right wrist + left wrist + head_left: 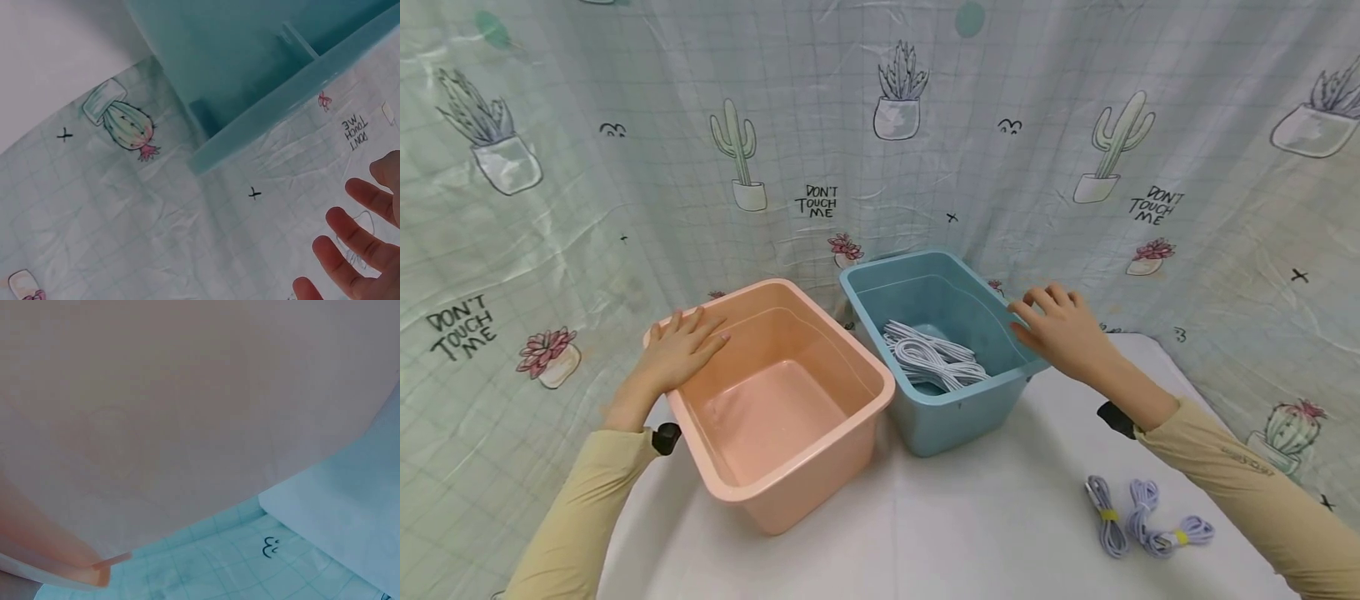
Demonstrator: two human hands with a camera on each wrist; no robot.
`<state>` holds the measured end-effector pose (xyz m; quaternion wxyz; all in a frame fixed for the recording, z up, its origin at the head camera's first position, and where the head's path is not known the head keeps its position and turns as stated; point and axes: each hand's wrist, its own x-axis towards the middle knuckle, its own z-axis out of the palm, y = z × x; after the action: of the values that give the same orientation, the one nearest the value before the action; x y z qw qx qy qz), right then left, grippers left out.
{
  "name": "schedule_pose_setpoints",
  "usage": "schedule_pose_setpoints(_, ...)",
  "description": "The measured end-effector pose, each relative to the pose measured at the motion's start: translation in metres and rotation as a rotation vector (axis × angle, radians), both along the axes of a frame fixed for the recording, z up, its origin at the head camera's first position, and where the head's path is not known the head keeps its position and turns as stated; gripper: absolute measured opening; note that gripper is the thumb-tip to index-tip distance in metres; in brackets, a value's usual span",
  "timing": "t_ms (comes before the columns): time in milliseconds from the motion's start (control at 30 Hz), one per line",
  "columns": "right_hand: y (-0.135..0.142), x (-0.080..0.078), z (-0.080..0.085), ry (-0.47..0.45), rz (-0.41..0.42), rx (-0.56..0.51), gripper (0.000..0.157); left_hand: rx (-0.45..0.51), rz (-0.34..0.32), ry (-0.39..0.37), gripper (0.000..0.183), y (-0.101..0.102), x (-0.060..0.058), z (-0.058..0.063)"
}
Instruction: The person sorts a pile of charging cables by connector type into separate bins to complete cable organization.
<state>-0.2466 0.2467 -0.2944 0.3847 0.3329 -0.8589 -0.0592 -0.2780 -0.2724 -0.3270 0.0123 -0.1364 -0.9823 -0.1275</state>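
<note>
My left hand (676, 353) rests on the left rim of a peach plastic bin (823, 471), its fingers stretched out over the inside. Nothing lies in that bin. In the left wrist view the bin's outer wall (187, 412) covers most of the picture. Beside it stands a blue bin (962, 425), with several bundled white cables (934, 357) at its near end. Just past this bin's right rim hovers my right hand (1060, 329), fingers spread and slightly bent, holding nothing. In the right wrist view a gap separates those fingers (340, 225) from the blue rim (300, 90).
On the white table (970, 525), near the right forearm, lie a grey cable bundle (1107, 517) with a yellow tie and pale lilac cable bundles (1142, 504). A curtain (820, 100) printed with cacti hangs behind the bins and along both sides.
</note>
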Motion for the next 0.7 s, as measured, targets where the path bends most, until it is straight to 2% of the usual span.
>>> schedule_pose_setpoints(133,0.010,0.008,-0.003,-0.009,0.015,-0.006,0.019,-0.001,0.001,-0.001,0.061,0.000,-0.001,0.000)
schedule_pose_setpoints(167,0.012,0.010,-0.004,-0.010,0.021,-0.010,0.021,0.000,0.003,0.000,0.061,0.000,-0.001,0.000)
schedule_pose_setpoints(300,0.021,0.019,-0.007,0.005,0.023,-0.018,0.048,-0.002,0.007,0.003,0.061,0.001,-0.001,0.000)
schedule_pose_setpoints(500,0.035,0.033,-0.012,0.012,0.003,-0.031,0.052,0.002,0.002,-0.001,0.060,0.000,-0.001,0.000)
schedule_pose_setpoints(700,0.047,0.050,-0.019,-0.024,-0.022,-0.042,0.056,0.008,0.002,0.000,0.060,-0.001,0.000,0.000)
